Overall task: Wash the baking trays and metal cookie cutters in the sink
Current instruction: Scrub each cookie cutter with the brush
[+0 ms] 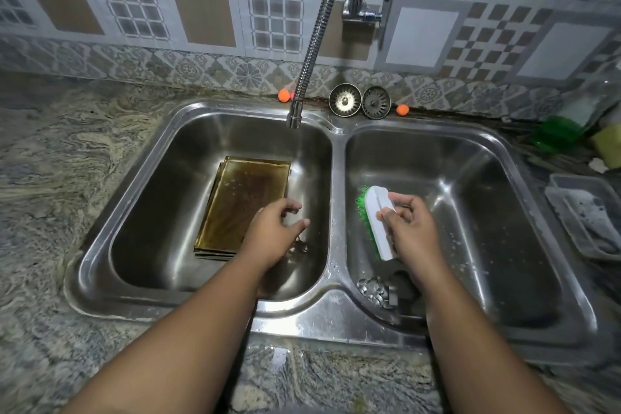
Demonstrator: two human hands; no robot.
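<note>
Nearest, cookie cutters (374,291) heaped in right basin, then right hand (411,228) gripping brush (378,222), left hand (277,232) open over stacked trays (242,205) in left basin: thin, stiff, wet-slick, best lifted by a raised edge

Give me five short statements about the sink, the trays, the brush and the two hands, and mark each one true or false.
1. The stacked baking trays lie in the left basin. True.
2. The right hand holds a white scrub brush with green bristles. True.
3. The left hand grips a tray and lifts it out. False: it is open over the tray stack's near right corner, holding nothing.
4. Water is streaming from the faucet spout. False: no stream shows below it.
5. Both drain strainers sit in the drains. False: they stand on the ledge behind the sink.
</note>
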